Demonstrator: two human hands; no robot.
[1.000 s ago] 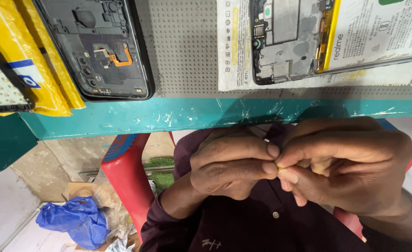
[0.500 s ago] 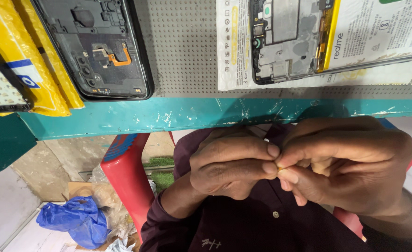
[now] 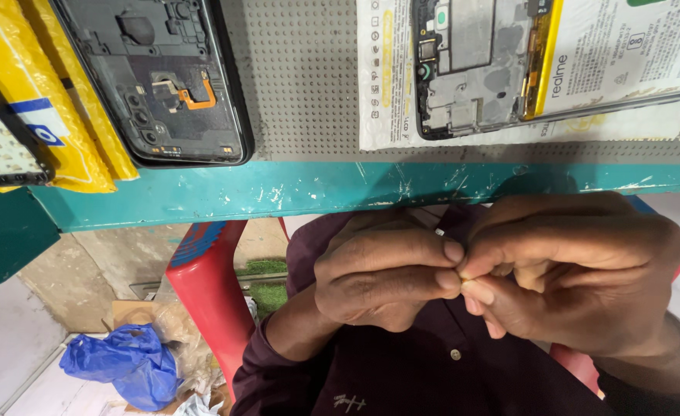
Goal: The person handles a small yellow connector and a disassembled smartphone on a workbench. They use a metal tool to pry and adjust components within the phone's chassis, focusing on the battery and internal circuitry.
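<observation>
Pinching something tiny between both sets of fingertips, just below the teal bench edge (image 3: pixel 301 192). I'm seeing the left hand (image 3: pixel 382 277) and the right hand (image 3: pixel 579 281) pressing together, thumbs and forefingers closing on a small pale part (image 3: pixel 461 271) that is mostly hidden; can't tell what it is. It's sitting right at the meeting point of the fingertips, held over the lap, below the edge. My read: a fine separating or peeling step is going on, and the next move calls for a steady two-handed pinch with little force. Above the edge, an opened phone with board and battery (image 3: pixel 509 65) is lying to the right, a black back cover (image 3: pixel 155 77) to the left.
</observation>
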